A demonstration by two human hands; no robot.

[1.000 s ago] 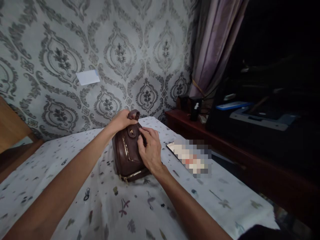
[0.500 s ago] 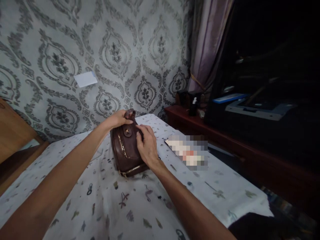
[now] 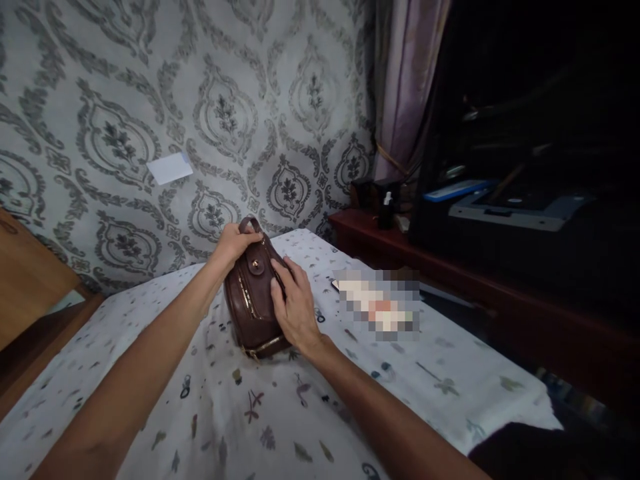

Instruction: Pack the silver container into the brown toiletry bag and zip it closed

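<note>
A brown leather handbag (image 3: 260, 300) with gold zippers stands slightly tilted on a white patterned sheet (image 3: 210, 413). My left hand (image 3: 234, 245) grips the bag's top edge beside its looped handle (image 3: 249, 225), thumb across the front; the other fingers are mostly hidden behind. Against the right side of the bag lies my right hand (image 3: 299, 307), its fingers stretched out and touching the leather. A small round flap tab (image 3: 257, 263) with a gold clasp shows between the hands.
To the right on the sheet lies a flat, dark-edged object, blurred out (image 3: 375, 303). A dark red shelf (image 3: 370, 233) runs along the right, with a small dark bottle (image 3: 387, 212) on it. Wooden furniture (image 3: 35, 280) stands at the left, patterned wallpaper behind.
The handle loop and top of the bag have shifted slightly left with my left hand. My right hand stays on the bag's side, a little lower. The camera view has moved slightly.
</note>
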